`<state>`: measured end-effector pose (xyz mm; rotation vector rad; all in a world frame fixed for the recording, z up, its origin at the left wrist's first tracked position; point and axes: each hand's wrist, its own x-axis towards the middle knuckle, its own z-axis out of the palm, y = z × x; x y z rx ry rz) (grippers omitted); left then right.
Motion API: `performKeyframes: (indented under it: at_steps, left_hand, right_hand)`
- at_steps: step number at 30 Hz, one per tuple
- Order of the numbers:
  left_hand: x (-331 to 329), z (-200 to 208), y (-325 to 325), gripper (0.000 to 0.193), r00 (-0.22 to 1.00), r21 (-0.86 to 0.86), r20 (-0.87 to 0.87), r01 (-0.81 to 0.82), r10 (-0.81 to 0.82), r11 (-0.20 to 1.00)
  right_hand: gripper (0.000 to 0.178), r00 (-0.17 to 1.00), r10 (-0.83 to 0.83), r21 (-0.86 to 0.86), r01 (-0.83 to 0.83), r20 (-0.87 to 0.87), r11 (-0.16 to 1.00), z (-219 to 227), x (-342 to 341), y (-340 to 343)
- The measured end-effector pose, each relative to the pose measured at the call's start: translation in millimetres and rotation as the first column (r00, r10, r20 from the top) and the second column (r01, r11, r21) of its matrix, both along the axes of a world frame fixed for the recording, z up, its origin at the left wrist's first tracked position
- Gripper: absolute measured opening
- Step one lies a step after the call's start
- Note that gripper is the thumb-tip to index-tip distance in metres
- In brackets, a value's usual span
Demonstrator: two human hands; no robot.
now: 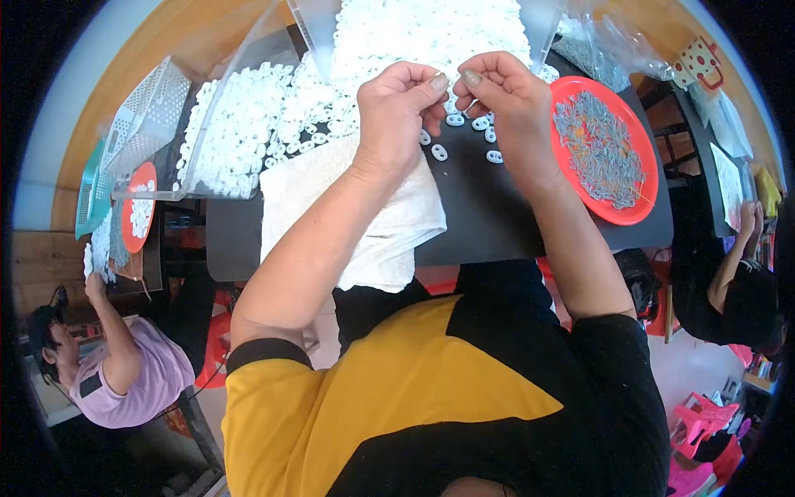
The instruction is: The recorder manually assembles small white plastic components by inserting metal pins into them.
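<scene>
My left hand (402, 112) and my right hand (509, 103) are raised close together over the far part of the dark table. Thumb and forefinger are pinched on each one. Whatever lies between the fingertips is too small and too hidden against the white behind to make out. Just below the hands, several small white oval pieces with two holes (439, 152) lie loose on the table. Right of my right hand sits a red plate (562, 161) heaped with small, slender grey pieces (596, 141).
A folded white towel (331, 199) lies under my left forearm. Clear bins of white pieces (236, 132) stand at the left and far side. Plastic bags (609, 62) are at the far right. Other people sit at the left (132, 373) and right (741, 290) tables.
</scene>
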<state>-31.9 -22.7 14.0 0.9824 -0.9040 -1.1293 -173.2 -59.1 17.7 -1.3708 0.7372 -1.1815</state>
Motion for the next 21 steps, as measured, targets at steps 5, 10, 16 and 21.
performKeyframes:
  at_steps: [5, 10, 16, 21]
  left_hand:
    - [-2.5, 3.3, 1.4, 0.010, 1.000, 0.014, 0.029, -0.006, 0.006, 1.000]
    - [-2.1, 2.8, 2.5, 0.009, 0.994, 0.006, 0.105, -0.023, 0.023, 1.000]
    - [-4.2, 4.6, 4.1, 0.007, 0.974, 0.014, 0.222, -0.057, 0.053, 0.998]
    - [-3.4, 0.9, 3.9, 0.007, 0.981, -0.010, 0.187, -0.058, 0.059, 0.998]
  right_hand:
    - [0.013, 0.997, -0.012, -0.061, 0.007, -0.079, 0.998, -2.5, -2.4, -1.2]
    - [0.013, 0.992, -0.021, -0.124, 0.006, -0.122, 0.992, -3.3, -0.2, 0.5]
    - [0.013, 0.989, -0.010, -0.129, -0.010, -0.150, 0.992, -3.2, -0.5, 0.8]
    - [0.013, 0.977, -0.036, -0.176, -0.002, -0.210, 0.984, -4.5, 0.5, 1.1]
